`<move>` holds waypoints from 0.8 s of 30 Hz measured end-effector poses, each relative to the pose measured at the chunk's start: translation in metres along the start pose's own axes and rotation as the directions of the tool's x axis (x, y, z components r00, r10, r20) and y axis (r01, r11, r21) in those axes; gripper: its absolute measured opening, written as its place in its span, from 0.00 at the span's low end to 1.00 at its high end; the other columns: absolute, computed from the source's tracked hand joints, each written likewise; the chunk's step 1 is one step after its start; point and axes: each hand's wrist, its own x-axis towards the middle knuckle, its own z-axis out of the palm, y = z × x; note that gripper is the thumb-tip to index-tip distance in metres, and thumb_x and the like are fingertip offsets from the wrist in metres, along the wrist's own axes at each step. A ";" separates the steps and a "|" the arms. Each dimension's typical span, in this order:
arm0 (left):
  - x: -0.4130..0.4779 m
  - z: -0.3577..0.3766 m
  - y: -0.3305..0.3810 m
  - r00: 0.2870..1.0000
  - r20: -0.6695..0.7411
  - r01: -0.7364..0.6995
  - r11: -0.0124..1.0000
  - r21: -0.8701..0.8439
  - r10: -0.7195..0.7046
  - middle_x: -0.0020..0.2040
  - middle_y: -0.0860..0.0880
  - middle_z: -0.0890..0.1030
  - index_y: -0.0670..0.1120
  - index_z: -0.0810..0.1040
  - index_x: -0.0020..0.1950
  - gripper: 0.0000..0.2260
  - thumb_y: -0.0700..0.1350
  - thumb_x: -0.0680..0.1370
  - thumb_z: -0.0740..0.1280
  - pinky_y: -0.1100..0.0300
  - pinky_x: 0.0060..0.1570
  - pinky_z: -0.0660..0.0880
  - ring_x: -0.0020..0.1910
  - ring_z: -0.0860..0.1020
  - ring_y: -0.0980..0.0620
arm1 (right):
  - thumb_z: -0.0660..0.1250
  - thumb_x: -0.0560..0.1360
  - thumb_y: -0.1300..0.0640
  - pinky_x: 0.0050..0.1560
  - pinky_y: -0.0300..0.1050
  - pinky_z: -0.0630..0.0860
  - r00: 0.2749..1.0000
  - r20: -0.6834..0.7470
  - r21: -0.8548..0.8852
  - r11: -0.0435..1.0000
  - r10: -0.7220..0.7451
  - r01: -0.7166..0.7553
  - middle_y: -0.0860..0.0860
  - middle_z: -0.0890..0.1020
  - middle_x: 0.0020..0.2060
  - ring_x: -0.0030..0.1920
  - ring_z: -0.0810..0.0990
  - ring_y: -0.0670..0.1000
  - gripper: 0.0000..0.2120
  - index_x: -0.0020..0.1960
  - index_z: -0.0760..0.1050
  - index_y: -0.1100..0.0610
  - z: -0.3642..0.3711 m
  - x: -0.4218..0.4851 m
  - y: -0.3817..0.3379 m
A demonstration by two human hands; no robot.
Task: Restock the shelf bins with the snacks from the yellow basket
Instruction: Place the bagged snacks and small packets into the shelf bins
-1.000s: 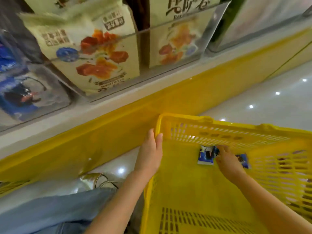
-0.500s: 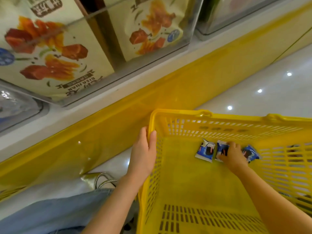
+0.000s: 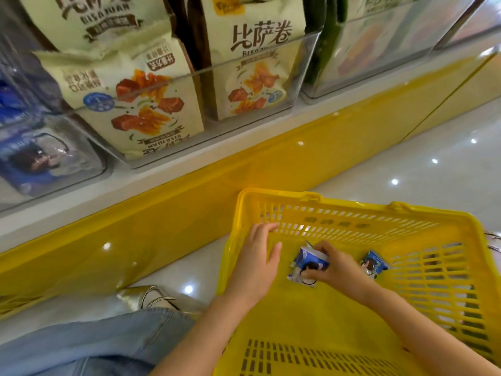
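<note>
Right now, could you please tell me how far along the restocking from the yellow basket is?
Mostly done, it seems: the yellow basket shows only blue packets. In hand: the right hand grips one blue packet, with the left hand open beside it. Left: a second packet lies further right on the basket floor. Both have yet to reach the shelf bin of blue packs, far left.

Blue snack packet (image 3: 309, 263) (tilted), second packet (image 3: 374, 264), inside yellow basket (image 3: 298, 321).
</note>
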 end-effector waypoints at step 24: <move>0.012 0.052 -0.026 0.819 0.351 0.565 0.748 -0.348 -0.455 0.50 0.48 0.79 0.42 0.73 0.59 0.11 0.41 0.78 0.64 0.76 0.34 0.72 0.42 0.76 0.61 | 0.70 0.73 0.57 0.65 0.54 0.59 0.791 -0.383 0.056 0.867 0.477 -0.495 0.66 0.65 0.67 0.67 0.63 0.64 0.33 0.70 0.59 0.68 -0.017 0.029 0.150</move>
